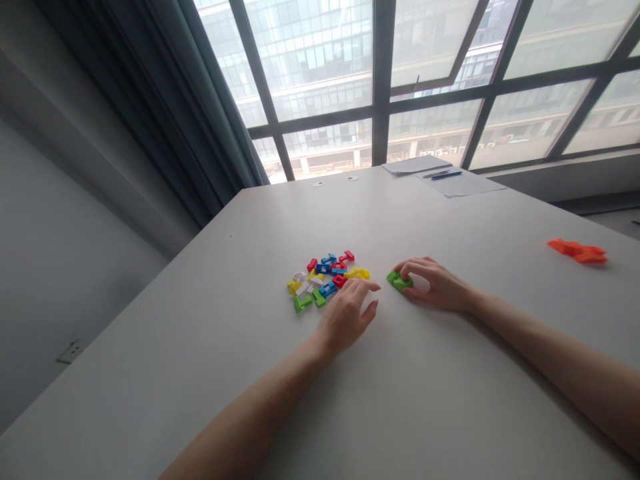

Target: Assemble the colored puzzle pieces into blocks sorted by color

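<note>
Green blocks sit joined on the white table near its middle, and we press our right hand on them, fingertips curled over their top edge. At nine o'clock from them lies the pile of coloured pieces, red, blue, yellow, white and green. Our left hand rests loosely spread and holding nothing at the pile's four o'clock edge, fingers touching its nearest pieces. Orange pieces lie well apart at three o'clock; papers at twelve.
</note>
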`<state>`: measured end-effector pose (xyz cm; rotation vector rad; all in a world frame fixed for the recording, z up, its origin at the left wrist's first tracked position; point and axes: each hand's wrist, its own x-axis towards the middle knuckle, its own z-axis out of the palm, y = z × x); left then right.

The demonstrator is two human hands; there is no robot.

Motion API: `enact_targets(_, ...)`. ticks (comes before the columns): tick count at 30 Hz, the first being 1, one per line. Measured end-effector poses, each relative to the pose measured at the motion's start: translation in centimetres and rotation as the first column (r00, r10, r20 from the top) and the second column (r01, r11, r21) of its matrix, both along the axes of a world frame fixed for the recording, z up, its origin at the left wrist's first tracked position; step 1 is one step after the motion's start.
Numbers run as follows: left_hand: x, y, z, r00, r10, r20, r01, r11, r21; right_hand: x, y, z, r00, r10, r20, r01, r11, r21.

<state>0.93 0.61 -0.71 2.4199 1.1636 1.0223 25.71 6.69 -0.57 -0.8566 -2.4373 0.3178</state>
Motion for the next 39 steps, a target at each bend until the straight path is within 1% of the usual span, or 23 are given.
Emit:
enact_targets(8, 0.0, 0.0, 0.0, 1.0, 0.0, -0.002, 0.0, 1.0, 0.008, 0.0, 0.0, 0.1, 1.0, 0.009, -0.005, -0.009, 1.0, 0.001)
enact_targets(20, -0.1, -0.1, 0.0, 1.0, -0.005, -0.009, 0.005, 1.0, 0.002, 0.1, 0.4, -0.7, 0.998, -0.056, 0.004, 0.056, 0.998, -0.018)
enact_targets(32, 0.0, 0.0, 0.0, 1.0, -0.005, -0.008, 0.005, 1.0, 0.005, 0.1, 0.8, -0.9, 0.998, -0.057, -0.024, 0.056, 0.998, -0.026)
enact_targets(36, 0.0, 0.0, 0.0, 1.0, -0.002, -0.009, 0.002, 1.0, 0.006, 0.0, 0.7, -0.9, 0.997, -0.067, -0.024, 0.066, 0.996, -0.062)
enact_targets(39, -0.1, 0.0, 0.0, 1.0, 0.0, -0.003, 0.0, 1.0, 0.003, 0.1, 0.7, -0.6, 0.997, -0.054, -0.059, 0.045, 0.989, -0.144)
